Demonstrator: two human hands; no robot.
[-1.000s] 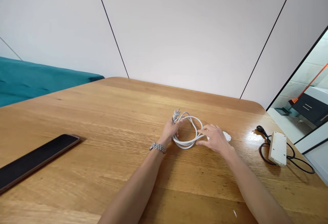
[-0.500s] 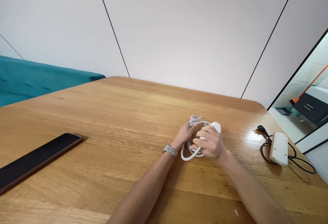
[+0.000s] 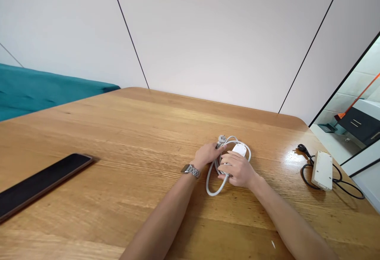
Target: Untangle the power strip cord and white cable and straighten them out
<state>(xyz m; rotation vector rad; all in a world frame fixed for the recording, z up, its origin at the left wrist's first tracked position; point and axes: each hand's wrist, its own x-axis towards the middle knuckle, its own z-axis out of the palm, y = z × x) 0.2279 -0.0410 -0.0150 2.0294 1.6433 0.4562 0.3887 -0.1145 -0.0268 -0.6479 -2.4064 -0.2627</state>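
A white power strip (image 3: 239, 149) lies low over the table, mostly covered by my right hand (image 3: 238, 168), whose fingers wrap over it. Its white cord (image 3: 214, 193) loops around both hands, with one bend hanging toward me. My left hand (image 3: 207, 153), with a metal-band watch at the wrist, is closed on the coiled cord just beside its plug (image 3: 221, 139). The plug's prongs point away from me. My left fingertips are partly hidden by the cord.
On the right, a second white power strip (image 3: 322, 171) lies with a black cord (image 3: 308, 186) and black plug (image 3: 302, 148). A dark, flat tablet-like slab (image 3: 44, 184) lies at the left of the wooden table (image 3: 142, 133). Behind are a teal sofa (image 3: 53, 92) and a white wall (image 3: 208, 38).
My right hand has brought the power strip left and down, closer to my left hand and the coiled cord. The near cord loop has dropped lower. My left hand has shifted slightly left.
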